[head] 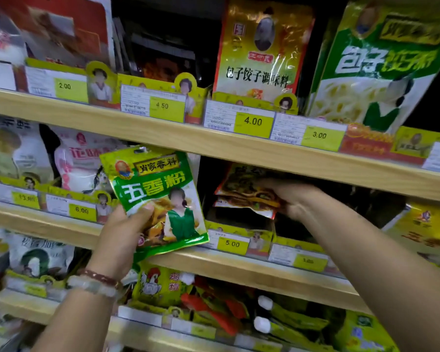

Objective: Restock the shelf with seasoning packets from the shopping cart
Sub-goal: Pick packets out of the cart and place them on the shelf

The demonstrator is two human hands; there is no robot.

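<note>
Head view. Left hand [123, 226], lower centre-left: thumb and fingers pinch a green five-spice packet [156, 199], held upright before the middle shelf [239, 265], not yet placed. Right hand [294, 199], centre-right: fingers curled round a dark red-edged packet stack [244, 193] inside that shelf's bay. Cart out of frame. Judgement: restocking midway; green packet remains unshelved.

We read 五香粉 on the green packet [158, 199] at centre | 包子饺子调味料 on the gold packet [261, 49] up top | top-shelf tags, left to right: 2.00 [64, 86], 4.50 [162, 105], 4.00 [253, 121], 3.00 [319, 135] | middle-shelf tags: 6.00 [81, 210], 5.00 [232, 243] | other print too blurred.
</note>
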